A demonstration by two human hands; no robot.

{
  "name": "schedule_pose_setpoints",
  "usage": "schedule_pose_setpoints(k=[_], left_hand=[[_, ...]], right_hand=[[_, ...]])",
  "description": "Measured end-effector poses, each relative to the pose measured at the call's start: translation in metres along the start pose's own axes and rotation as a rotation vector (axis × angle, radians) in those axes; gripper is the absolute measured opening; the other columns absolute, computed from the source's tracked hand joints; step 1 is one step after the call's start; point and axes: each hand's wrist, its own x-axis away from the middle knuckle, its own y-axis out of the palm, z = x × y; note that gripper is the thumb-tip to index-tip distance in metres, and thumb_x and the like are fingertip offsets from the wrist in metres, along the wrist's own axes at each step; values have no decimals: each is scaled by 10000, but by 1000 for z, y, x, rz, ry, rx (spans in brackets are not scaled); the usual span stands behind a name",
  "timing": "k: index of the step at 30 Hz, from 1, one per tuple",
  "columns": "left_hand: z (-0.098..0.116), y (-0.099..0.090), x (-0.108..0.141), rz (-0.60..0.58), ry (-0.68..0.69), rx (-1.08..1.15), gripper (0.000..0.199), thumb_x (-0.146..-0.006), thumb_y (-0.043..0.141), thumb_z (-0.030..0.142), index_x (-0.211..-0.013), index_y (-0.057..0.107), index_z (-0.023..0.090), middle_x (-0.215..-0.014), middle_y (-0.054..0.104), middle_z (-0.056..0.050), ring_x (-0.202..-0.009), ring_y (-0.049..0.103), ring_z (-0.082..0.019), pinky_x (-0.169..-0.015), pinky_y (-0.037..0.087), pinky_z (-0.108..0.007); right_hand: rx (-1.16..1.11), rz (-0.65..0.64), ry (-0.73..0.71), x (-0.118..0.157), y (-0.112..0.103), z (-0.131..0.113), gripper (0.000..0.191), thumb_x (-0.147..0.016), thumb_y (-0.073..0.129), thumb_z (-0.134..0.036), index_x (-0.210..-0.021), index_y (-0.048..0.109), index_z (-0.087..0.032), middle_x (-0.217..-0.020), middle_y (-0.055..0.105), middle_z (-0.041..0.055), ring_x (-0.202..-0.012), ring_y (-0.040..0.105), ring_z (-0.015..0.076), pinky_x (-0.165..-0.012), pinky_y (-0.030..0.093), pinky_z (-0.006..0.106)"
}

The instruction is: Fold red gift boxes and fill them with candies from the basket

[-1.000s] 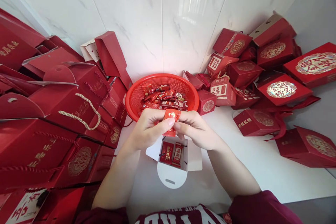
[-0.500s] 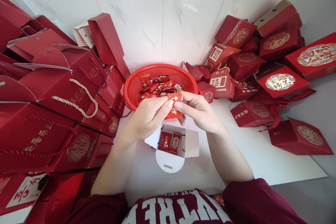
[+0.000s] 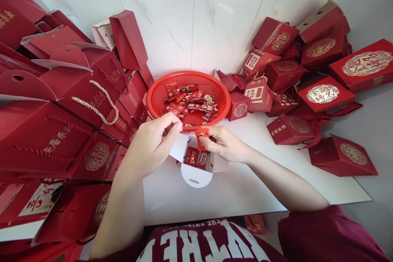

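Between the thumb and fingers of my right hand is a red packet, held above the back edge of a small open box. Two red wrapped sweets lie inside that box, whose white flaps are spread out. My left hand is beside the box on the left, thumb and forefinger tips pressed together; whether anything small is between them cannot be made out. Just beyond both hands, a red plastic basket holds several wrapped sweets.
Large red gift boxes with rope handles are stacked along the left. Several smaller red boxes crowd the right side of the white table. A tiled wall rises behind the basket.
My hands have moved apart. The left has let go of the red packet and shifted left; the right has brought the packet lower, over the box. The view has shifted slightly.
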Motion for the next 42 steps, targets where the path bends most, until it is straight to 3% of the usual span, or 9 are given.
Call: schedule_pose_setpoints(k=[5,11,18,22,25,31,37,39,42], left_hand=[[-35,28,41,5,-13,172,233,-971,505,302,-785,576,180,-683,554,32,-637,508,-105,-628,397,-206],[-80,53,78,80,-272,282,328,-969,477,417,-753,564,185,-647,501,22,-630,496,-134,-615,397,-240],[-91,51,86,-116,-324,225,357,-966,474,451,-728,508,187,-655,457,38,-624,447,-122,-562,319,-225],[-94,54,87,-161,-334,227,321,-976,459,435,-802,560,185,-702,496,34,-635,447,-123,-578,332,-230],[-96,59,87,-148,-330,240,262,-979,462,413,-915,587,191,-798,578,12,-715,523,-143,-642,394,-243],[-96,70,81,-83,-274,216,344,-948,539,359,-1266,527,229,-1172,635,-73,-1005,615,-210,-851,495,-319],[-91,80,80,-19,-107,201,489,-938,570,290,-1402,419,265,-1338,532,-111,-1176,558,-254,-964,497,-375],[-90,82,82,14,-51,190,545,-924,580,265,-1433,384,281,-1353,513,-116,-1198,540,-266,-968,498,-388],[-91,86,84,3,33,175,615,-891,602,249,-1455,362,295,-1410,466,-129,-1281,482,-308,-1003,489,-434]], right_hand=[[116,-110,-96,-1,-2,-2,243,-1010,457,-262,-851,610,-161,-781,599,12,-674,506,123,-659,417,239],[267,-220,-3,-12,-10,-5,87,-909,652,-176,-950,725,-155,-904,709,51,-766,621,156,-698,456,264],[737,-486,51,-23,17,-5,231,-829,545,39,-780,712,-113,-816,711,105,-674,644,190,-535,345,276],[758,-565,90,-26,27,-3,204,-824,563,41,-831,707,-103,-883,727,135,-722,679,217,-543,372,280],[638,-450,35,-23,12,-6,282,-844,521,52,-942,702,-141,-954,727,94,-777,679,185,-606,429,256],[379,82,-67,26,-27,5,239,-964,472,-109,-1082,660,-197,-1029,722,63,-908,678,201,-799,508,330],[58,681,236,92,0,59,172,-965,559,-269,-1128,513,-234,-1108,653,72,-812,665,175,-716,528,338],[-74,702,297,107,19,71,242,-953,579,-290,-1159,461,-248,-1135,633,80,-825,664,178,-673,534,327],[-104,546,293,119,45,72,448,-922,616,-282,-1324,419,-292,-1309,547,115,-1071,627,229,-776,571,376]])
